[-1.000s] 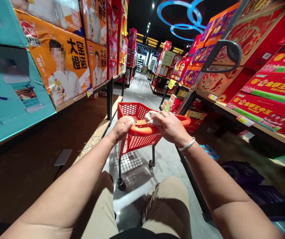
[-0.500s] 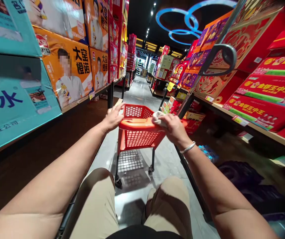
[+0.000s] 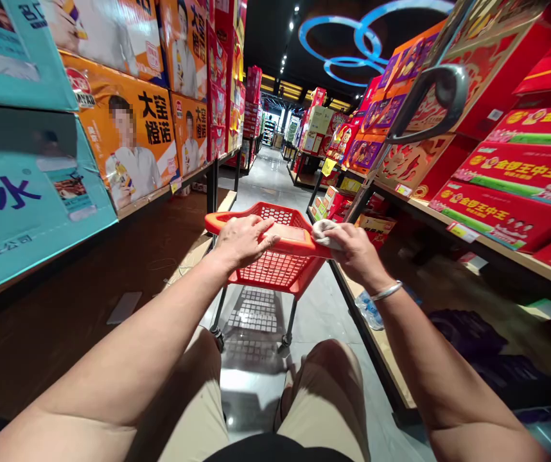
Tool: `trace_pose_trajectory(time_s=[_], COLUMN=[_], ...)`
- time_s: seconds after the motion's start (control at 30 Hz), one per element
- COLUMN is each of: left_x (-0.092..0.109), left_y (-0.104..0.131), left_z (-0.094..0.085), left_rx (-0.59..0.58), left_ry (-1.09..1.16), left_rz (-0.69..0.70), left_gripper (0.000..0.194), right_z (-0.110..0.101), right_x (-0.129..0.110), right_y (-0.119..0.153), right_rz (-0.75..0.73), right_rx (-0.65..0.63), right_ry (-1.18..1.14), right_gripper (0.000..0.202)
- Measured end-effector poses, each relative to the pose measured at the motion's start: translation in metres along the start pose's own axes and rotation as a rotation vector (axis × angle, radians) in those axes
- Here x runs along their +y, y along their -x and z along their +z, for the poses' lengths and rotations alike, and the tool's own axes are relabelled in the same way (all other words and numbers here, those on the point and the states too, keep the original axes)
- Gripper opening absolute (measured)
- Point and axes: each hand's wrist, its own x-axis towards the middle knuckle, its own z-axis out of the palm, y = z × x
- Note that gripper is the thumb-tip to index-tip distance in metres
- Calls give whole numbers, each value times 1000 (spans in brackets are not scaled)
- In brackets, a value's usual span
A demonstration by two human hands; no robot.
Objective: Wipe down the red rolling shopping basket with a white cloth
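A red-orange shopping cart (image 3: 275, 266) stands in front of my knees in the aisle. My left hand (image 3: 245, 242) lies over the left half of its handle (image 3: 218, 221), fingers curved onto the bar. At the handle's right end, my right hand (image 3: 355, 247) grips a crumpled whitish cloth (image 3: 326, 232) and presses it to the bar. A silver bracelet (image 3: 387, 290) circles my right wrist. The basket is a plastic grid; its floor is partly hidden by the handle and my left hand.
Shelves hem the aisle on both sides: blue cartons (image 3: 29, 186) and orange cartons (image 3: 121, 138) at left, red boxes (image 3: 511, 212) at right. A dark looped handle (image 3: 449, 96) juts out at upper right. Grey tiled floor (image 3: 270, 173) runs ahead.
My left hand has slid right along the handle, toward its middle. My right hand and the cloth have moved right. The cart has swung, its handle's left end now showing farther left.
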Motion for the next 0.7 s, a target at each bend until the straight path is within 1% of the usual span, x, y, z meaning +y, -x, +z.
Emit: trace_pose_trajectory(time_s=[0.07, 0.13, 0.2, 0.27, 0.3, 0.37, 0.4, 0.47, 0.5, 0.57, 0.63, 0.7], left_x=[-13, -20, -19, -11, -6, 4, 7, 9, 8, 3, -3, -5], left_y=[-1, -3, -4, -4, -4, -2, -2, 0, 0, 1, 2, 3], left_z=[1, 0, -1, -1, -1, 0, 1, 2, 3, 3, 2, 2], left_rx=[13, 26, 47, 90, 115, 154, 161, 158, 154, 147, 144, 144], left_ry=[11, 34, 69, 96, 108, 128, 136, 147, 150, 158, 165, 165], left_rz=[17, 4, -37, -73, -70, -12, 30, 93, 104, 100, 81, 63], left_gripper=[57, 56, 54, 53, 53, 51, 50, 47, 46, 46, 47, 47], right_z=[-4, -4, -3, -3, -3, -2, 0, 6, 10, 18, 22, 20], right_x=[23, 31, 24, 10, 4, -1, 0, 7, 11, 15, 8, -10], right_y=[9, 14, 16, 16, 15, 13, 12, 12, 12, 16, 23, 29], right_rz=[106, 147, 112, 41, 5, -38, -33, 40, 99, 220, 318, 328], right_rx=[43, 67, 53, 14, 3, 8, 16, 32, 41, 57, 94, 113], right_ry=[-51, -122, -197, -256, -286, -367, -415, -499, -535, -616, -689, -708], right_gripper=[33, 35, 36, 41, 43, 43, 40, 33, 29, 29, 32, 35])
